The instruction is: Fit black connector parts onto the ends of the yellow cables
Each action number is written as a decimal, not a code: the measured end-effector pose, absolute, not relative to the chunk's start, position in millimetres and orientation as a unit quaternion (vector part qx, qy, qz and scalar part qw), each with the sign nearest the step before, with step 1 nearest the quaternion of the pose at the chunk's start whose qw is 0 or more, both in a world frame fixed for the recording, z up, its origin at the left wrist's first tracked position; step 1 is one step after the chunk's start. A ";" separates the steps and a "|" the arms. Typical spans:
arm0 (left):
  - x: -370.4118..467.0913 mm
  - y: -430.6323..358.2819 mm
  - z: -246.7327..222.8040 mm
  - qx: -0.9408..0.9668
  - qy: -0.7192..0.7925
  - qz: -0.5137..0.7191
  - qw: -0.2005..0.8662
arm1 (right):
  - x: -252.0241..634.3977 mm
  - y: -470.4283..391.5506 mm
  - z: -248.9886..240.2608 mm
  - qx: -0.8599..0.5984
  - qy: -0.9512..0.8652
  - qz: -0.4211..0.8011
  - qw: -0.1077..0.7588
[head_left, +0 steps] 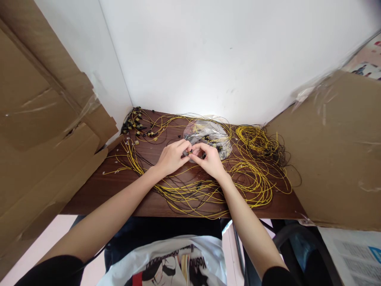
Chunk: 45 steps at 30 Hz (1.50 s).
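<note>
My left hand and my right hand meet over the middle of the brown table, their fingertips pinched together. Between them is a small black-and-yellow part, mostly covered by the fingers; it looks like a connector, though its exact kind is too small to tell. Just behind the hands lies a clear plastic bag with more small black-and-yellow parts in and around it. Yellow and black wires run in a long loose bundle across the table in front of the hands and under the forearms.
A heap of black-and-yellow connectors sits at the back left corner. White-tipped wire ends fan out at the left. Coiled yellow wire lies at the right. Cardboard sheets flank both sides, and a white wall closes the back.
</note>
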State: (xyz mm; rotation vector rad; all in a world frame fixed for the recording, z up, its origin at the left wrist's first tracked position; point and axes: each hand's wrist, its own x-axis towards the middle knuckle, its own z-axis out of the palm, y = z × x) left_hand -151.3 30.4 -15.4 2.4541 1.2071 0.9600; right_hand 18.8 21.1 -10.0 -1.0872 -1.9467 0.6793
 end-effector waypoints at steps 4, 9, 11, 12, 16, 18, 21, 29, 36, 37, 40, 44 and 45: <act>-151.6 29.4 -14.3 0.846 0.407 0.321 0.123 | 17.8 21.3 -9.0 -0.437 -0.751 0.297 0.395; -152.2 29.3 -13.5 0.855 0.402 0.306 0.117 | 17.8 21.6 -7.7 -0.438 -0.741 0.319 0.397; -152.4 29.8 -13.5 0.859 0.400 0.300 0.110 | 18.0 21.9 -7.9 -0.436 -0.740 0.324 0.397; -152.5 30.0 -13.5 0.860 0.399 0.298 0.107 | 18.1 22.1 -8.1 -0.435 -0.740 0.326 0.396; -152.5 29.9 -13.8 0.864 0.396 0.296 0.102 | 18.3 22.1 -8.7 -0.437 -0.739 0.331 0.392; -152.5 29.8 -14.0 0.864 0.395 0.294 0.100 | 18.4 21.9 -8.4 -0.434 -0.740 0.331 0.392; -152.7 30.2 -14.8 0.866 0.393 0.296 0.091 | 18.6 21.5 -7.1 -0.433 -0.739 0.328 0.399; -152.2 30.2 -13.9 0.848 0.400 0.327 0.115 | 18.7 22.1 -7.6 -0.442 -0.729 0.324 0.410; -153.1 30.6 -10.9 0.845 0.378 0.352 0.137 | 20.6 24.1 -9.5 -0.472 -0.706 0.267 0.456; -153.2 30.7 -10.6 0.845 0.376 0.353 0.138 | 20.7 24.3 -9.6 -0.471 -0.704 0.274 0.455; -153.2 31.3 -10.8 0.845 0.375 0.354 0.139 | 19.9 24.7 -10.3 -0.459 -0.697 0.316 0.451; -152.5 32.0 -13.7 0.841 0.381 0.359 0.139 | 18.2 24.6 -11.1 -0.445 -0.693 0.358 0.439; -152.4 32.2 -14.5 0.839 0.384 0.359 0.139 | 17.9 24.5 -11.1 -0.444 -0.692 0.360 0.440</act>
